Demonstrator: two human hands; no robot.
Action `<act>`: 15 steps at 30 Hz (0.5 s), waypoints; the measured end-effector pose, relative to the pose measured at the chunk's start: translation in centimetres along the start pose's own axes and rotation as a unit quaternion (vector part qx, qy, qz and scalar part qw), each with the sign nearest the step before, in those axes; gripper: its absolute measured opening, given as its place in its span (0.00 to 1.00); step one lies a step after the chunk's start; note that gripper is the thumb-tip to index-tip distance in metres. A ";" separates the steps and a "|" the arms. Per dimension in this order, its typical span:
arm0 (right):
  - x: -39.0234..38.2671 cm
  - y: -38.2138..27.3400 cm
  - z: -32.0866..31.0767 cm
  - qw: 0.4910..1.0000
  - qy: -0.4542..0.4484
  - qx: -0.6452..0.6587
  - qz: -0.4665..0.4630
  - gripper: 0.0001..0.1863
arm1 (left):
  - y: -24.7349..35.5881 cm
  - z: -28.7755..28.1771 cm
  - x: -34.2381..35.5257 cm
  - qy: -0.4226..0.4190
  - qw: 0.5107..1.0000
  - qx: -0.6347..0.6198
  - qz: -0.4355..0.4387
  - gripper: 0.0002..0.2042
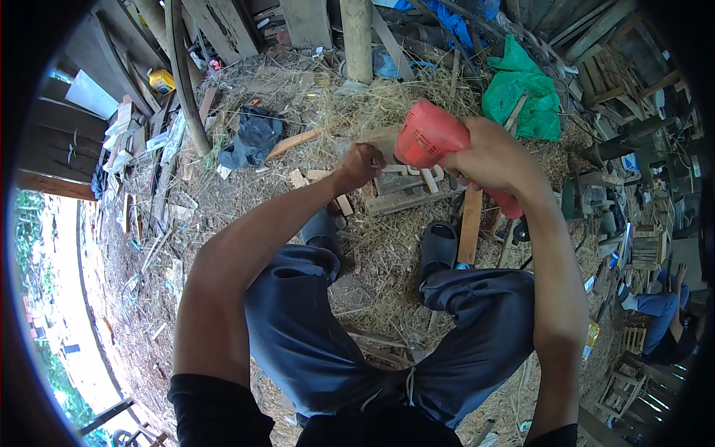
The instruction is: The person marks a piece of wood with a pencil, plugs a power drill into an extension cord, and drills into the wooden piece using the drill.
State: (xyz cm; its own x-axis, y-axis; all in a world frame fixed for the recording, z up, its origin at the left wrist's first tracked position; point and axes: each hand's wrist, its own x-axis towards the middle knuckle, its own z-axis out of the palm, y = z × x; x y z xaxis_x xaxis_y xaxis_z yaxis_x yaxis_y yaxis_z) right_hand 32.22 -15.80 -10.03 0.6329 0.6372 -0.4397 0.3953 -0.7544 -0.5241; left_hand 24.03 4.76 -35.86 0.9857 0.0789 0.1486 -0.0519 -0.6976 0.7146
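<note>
My right hand (484, 153) grips a red power tool (432, 130) above a small wooden assembly (402, 201) of short slats and blocks on the ground between my feet. My left hand (361, 164) has its fingers curled just left of the tool's front, beside a pale board (376, 138); what is in its fingers, if anything, is too small to make out. An orange-brown plank (471, 227) lies under the tool's handle, next to my right sandal (438, 246). My knees are bent on either side.
Straw and scraps cover the ground around a wooden post (357, 45), a black plastic bag (249, 141) and a green bag (521, 104). Wood pieces line the left wall (67, 141), beside a bright opening. Another person (659, 320) sits at the right among wooden crates (644, 246).
</note>
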 end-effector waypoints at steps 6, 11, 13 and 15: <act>0.0 0.0 -0.1 1.000 -0.005 -0.007 -0.007 0.22 | 0.1 -0.3 0.0 -0.007 1.000 -0.005 -0.012 0.13; 0.1 0.0 0.2 0.999 0.003 -0.027 -0.026 0.22 | 0.4 -0.3 -0.1 -0.010 0.999 -0.012 -0.034 0.14; -0.1 0.0 0.2 0.999 0.008 -0.029 -0.023 0.22 | 0.5 -0.4 0.1 -0.016 0.999 -0.003 -0.036 0.14; 0.2 0.3 0.5 0.998 0.011 -0.046 -0.035 0.20 | 0.5 -0.3 0.1 -0.015 0.999 -0.002 -0.039 0.14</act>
State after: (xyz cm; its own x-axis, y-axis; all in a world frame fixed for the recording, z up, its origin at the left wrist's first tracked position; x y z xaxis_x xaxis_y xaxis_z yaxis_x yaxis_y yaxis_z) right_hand 32.17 -15.79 -10.62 0.6166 0.6853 -0.3875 0.4971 -0.7206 -0.4834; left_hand 24.02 4.63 -35.29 0.9911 0.1115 0.0732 0.0238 -0.6877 0.7256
